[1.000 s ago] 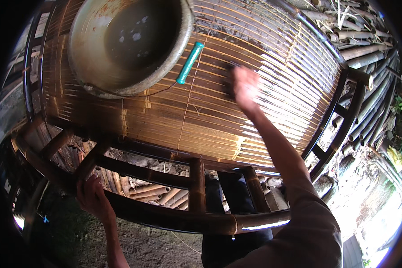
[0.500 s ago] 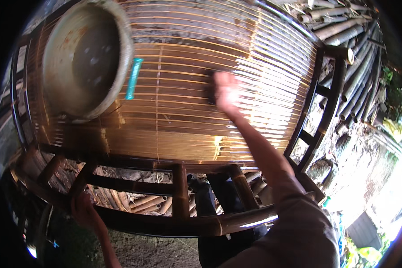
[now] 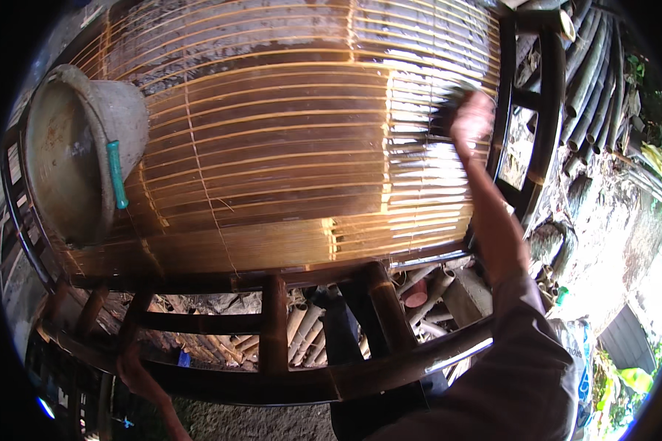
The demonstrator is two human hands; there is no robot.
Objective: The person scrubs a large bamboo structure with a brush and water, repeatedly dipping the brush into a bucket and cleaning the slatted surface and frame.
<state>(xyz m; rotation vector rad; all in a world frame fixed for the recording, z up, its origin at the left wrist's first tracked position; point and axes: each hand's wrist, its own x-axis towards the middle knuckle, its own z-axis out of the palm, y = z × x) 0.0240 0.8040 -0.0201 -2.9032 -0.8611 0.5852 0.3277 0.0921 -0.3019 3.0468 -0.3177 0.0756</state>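
Observation:
A bamboo bench (image 3: 272, 140) with a slatted, wet-looking top fills the middle. At its right end my right hand (image 3: 474, 117) is pressed to the slats, smeared by motion. It is closed on a dark, blurred pad-like thing (image 3: 444, 116) whose kind I cannot make out. My left hand (image 3: 134, 371) is wrapped round the dark bamboo rail (image 3: 228, 382) at the near left; its fingers are partly hidden. A grey bucket (image 3: 122, 106) with a teal handle grip (image 3: 116, 176) stands on the bench's left end.
Cut bamboo poles (image 3: 588, 81) lie stacked beyond the bench's right end. More bamboo pieces (image 3: 305, 331) show beneath the bench, through the gaps in the rail. Sunlit ground (image 3: 610, 242) and a grey sheet (image 3: 629, 338) are at the right.
My right hand has swept right across the slats with the dark thing. The view has shifted, so the bucket sits farther left. My left hand stays on the rail.

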